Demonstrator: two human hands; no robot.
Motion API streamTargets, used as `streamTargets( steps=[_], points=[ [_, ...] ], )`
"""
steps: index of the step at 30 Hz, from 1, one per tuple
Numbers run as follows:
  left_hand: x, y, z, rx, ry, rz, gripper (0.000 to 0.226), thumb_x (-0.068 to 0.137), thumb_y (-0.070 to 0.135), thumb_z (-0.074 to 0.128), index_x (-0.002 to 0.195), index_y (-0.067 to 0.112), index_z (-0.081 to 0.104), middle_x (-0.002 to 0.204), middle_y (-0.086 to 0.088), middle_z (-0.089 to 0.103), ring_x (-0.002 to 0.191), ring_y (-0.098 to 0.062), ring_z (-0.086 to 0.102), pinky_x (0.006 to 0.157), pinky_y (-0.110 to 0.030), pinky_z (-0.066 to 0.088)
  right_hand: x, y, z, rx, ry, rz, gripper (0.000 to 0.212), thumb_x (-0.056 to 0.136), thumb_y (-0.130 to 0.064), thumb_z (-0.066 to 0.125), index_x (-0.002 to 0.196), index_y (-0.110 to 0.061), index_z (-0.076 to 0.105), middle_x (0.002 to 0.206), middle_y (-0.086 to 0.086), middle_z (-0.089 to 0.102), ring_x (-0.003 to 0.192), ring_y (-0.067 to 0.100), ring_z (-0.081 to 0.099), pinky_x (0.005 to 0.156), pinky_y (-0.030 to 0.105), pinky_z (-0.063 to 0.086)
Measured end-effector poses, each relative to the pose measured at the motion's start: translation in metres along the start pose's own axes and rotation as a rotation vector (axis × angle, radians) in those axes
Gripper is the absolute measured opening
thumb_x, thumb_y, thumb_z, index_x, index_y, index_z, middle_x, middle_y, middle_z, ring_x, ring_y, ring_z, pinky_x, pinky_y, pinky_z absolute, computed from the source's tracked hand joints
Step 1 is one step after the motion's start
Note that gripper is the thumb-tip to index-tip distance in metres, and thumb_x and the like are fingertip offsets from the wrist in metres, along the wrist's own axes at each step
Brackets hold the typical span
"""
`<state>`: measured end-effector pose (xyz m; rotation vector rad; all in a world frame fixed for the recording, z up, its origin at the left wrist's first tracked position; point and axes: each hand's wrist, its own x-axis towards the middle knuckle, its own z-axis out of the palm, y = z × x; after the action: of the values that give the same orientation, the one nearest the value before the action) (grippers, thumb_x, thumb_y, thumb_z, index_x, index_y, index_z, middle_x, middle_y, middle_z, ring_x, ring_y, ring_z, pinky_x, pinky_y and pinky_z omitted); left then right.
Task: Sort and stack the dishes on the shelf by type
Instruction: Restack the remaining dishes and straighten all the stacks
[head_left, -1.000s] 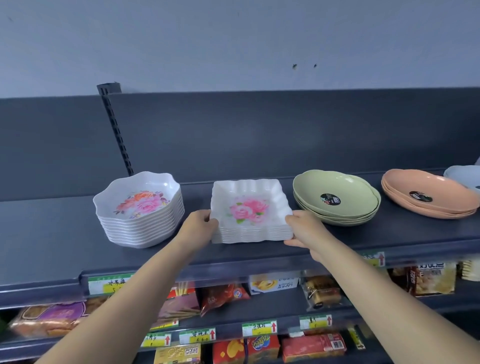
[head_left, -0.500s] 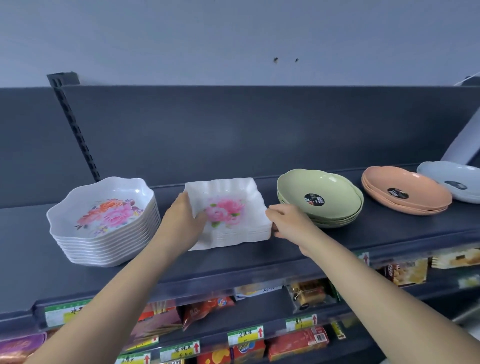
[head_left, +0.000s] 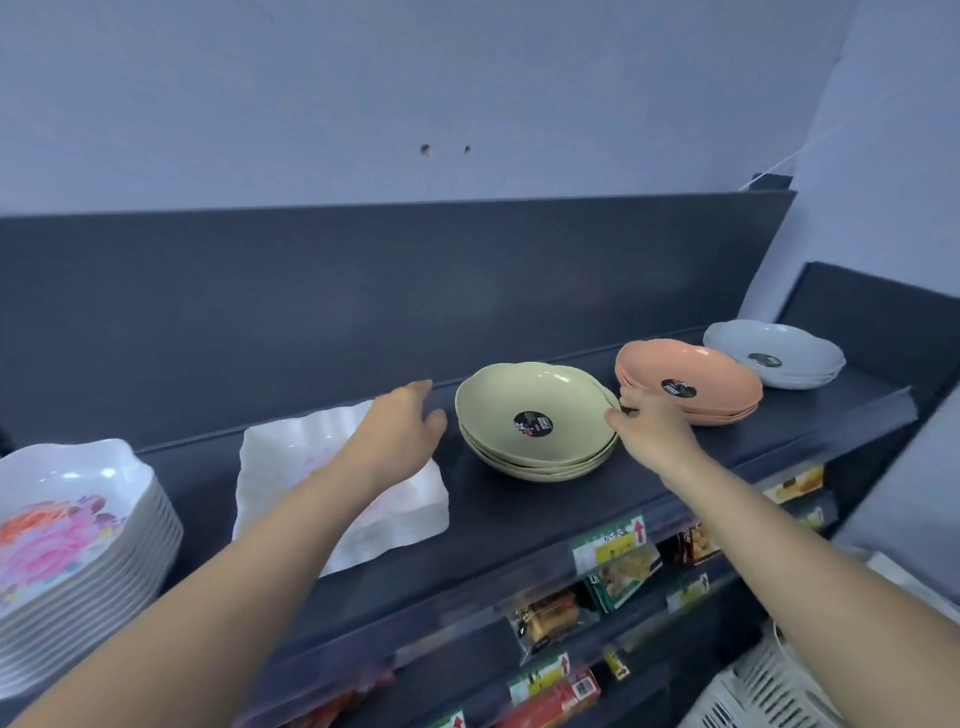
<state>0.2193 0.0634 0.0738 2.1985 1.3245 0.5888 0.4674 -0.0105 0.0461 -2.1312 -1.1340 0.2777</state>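
Observation:
A stack of pale green dishes (head_left: 519, 395) sits mid-shelf on the dark shelf (head_left: 519, 514). My right hand (head_left: 649, 428) pinches the stack's right rim, in the gap before the orange dishes (head_left: 696, 364). My left hand (head_left: 402, 431) hovers with loose fingers just left of the green stack, above the far corner of the square white floral plates (head_left: 285, 457); my forearm hides much of them. A tall stack of scalloped white floral bowls (head_left: 72, 519) stands at far left. Grey-white dishes (head_left: 779, 345) lie at far right.
The shelf has a raised dark back panel (head_left: 363, 291) and ends at a side panel on the right. Below it run shelves of packaged snacks (head_left: 618, 577) with price tags. A white plastic basket (head_left: 753, 686) sits at lower right.
Both hands let go of the square white plates and moved right to the green stack; the right hand now holds its rim. The view swung right and closer.

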Motion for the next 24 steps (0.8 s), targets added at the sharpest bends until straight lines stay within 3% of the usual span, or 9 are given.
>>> streamTargets(
  steps=[1,3,7,9,11,15,18,20,24],
  points=[
    [0.007,0.006,0.004,-0.005,0.008,-0.013,0.015,0.092,0.013,0.041,0.08,0.011,0.05,0.074,-0.005,0.049,0.068,-0.022,0.039,0.055,-0.028,0.032,0.006,0.005,0.001,0.004,-0.03,0.01,0.045,0.092,-0.015,0.052,0.131,0.007,0.049,0.138,0.02,0.051,0.123,0.035,0.05,0.102,0.04,0.039],
    [0.021,0.014,0.015,-0.002,0.006,-0.052,0.029,0.091,0.013,0.041,0.064,0.014,0.029,0.063,-0.001,0.036,0.056,-0.019,0.031,0.048,-0.028,0.025,0.017,0.009,0.001,0.01,-0.089,-0.004,0.051,0.093,-0.018,0.052,0.14,-0.001,0.042,0.146,0.012,0.045,0.131,0.029,0.045,0.105,0.034,0.035],
    [0.045,0.024,0.034,0.087,-0.061,-0.13,0.018,0.094,0.02,0.039,0.09,0.005,0.047,0.091,-0.008,0.052,0.078,-0.024,0.047,0.067,-0.03,0.039,0.045,0.014,0.003,-0.058,-0.167,-0.049,0.053,0.094,-0.023,0.049,0.143,-0.005,0.038,0.15,0.01,0.04,0.135,0.025,0.039,0.108,0.031,0.031],
    [0.054,0.028,0.042,0.096,-0.081,-0.179,0.023,0.095,0.018,0.038,0.105,0.001,0.05,0.102,-0.011,0.054,0.087,-0.025,0.047,0.074,-0.031,0.039,0.059,0.02,0.008,-0.101,-0.208,-0.096,0.039,0.094,-0.022,0.047,0.129,-0.006,0.051,0.135,0.011,0.054,0.12,0.024,0.049,0.097,0.029,0.036],
    [0.06,0.031,0.05,0.146,-0.097,-0.227,0.015,0.094,0.011,0.038,0.096,0.002,0.051,0.102,-0.011,0.054,0.089,-0.026,0.048,0.074,-0.031,0.039,0.07,0.027,0.013,-0.15,-0.228,-0.166,0.028,0.092,-0.022,0.045,0.113,-0.008,0.057,0.116,0.013,0.062,0.099,0.025,0.052,0.079,0.028,0.035],
    [0.064,0.039,0.065,0.315,-0.149,-0.298,0.021,0.093,-0.001,0.035,0.1,0.0,0.054,0.118,-0.017,0.055,0.105,-0.03,0.056,0.082,-0.032,0.044,0.084,0.038,0.02,-0.197,-0.218,-0.263,0.037,0.093,-0.02,0.046,0.126,-0.007,0.056,0.121,0.017,0.06,0.113,0.032,0.054,0.089,0.033,0.04],
    [0.068,0.036,0.075,0.354,-0.12,-0.324,0.017,0.09,-0.002,0.036,0.084,0.004,0.051,0.11,-0.015,0.057,0.096,-0.028,0.056,0.072,-0.027,0.04,0.09,0.041,0.021,-0.144,-0.192,-0.319,0.018,0.088,-0.017,0.049,0.095,-0.007,0.062,0.094,0.013,0.063,0.088,0.031,0.055,0.07,0.03,0.037],
    [0.07,0.034,0.079,0.35,-0.081,-0.343,0.022,0.089,-0.002,0.037,0.103,-0.002,0.055,0.112,-0.014,0.059,0.102,-0.031,0.059,0.071,-0.027,0.039,0.095,0.042,0.018,-0.087,-0.211,-0.3,0.013,0.085,-0.015,0.051,0.074,-0.009,0.052,0.074,0.006,0.054,0.073,0.026,0.047,0.061,0.031,0.031],
    [0.068,0.038,0.084,0.343,-0.012,-0.33,0.032,0.088,0.0,0.038,0.117,-0.002,0.052,0.118,-0.016,0.059,0.108,-0.033,0.058,0.081,-0.033,0.044,0.103,0.043,0.016,-0.045,-0.248,-0.303,0.018,0.081,-0.011,0.053,0.068,0.002,0.052,0.066,0.018,0.051,0.067,0.03,0.047,0.057,0.038,0.037]
  ],
)
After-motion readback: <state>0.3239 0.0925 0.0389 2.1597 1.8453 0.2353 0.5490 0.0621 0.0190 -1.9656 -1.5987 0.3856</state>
